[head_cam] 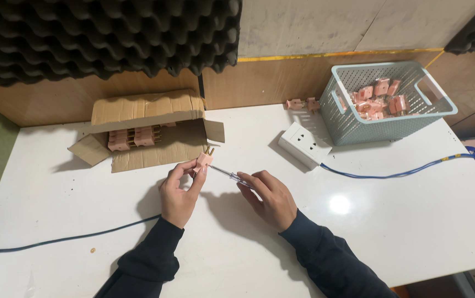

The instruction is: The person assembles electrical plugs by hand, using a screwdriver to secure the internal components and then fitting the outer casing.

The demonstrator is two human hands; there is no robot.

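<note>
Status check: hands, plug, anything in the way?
Left hand pinches pink plug, prongs up. Right hand grips screwdriver, tip at the plug. Cardboard box and socket strip sit beyond, apart from both hands.

both forearms are coming in from the bottom edge, covered in dark long sleeves down to the wrists, and angling toward each other. the left hand (178,194) is raised a little ahead of the right, wrist slightly bent, palm turning inward, thumb and fingertips pinching closed at the top. the right hand (270,197) is sitting just beside it, back of the hand facing up, knuckles toward the camera, fingers curling under into a closed grip and pointing up-left toward the left hand's fingertips. the two hands are near each other but not touching.
</note>
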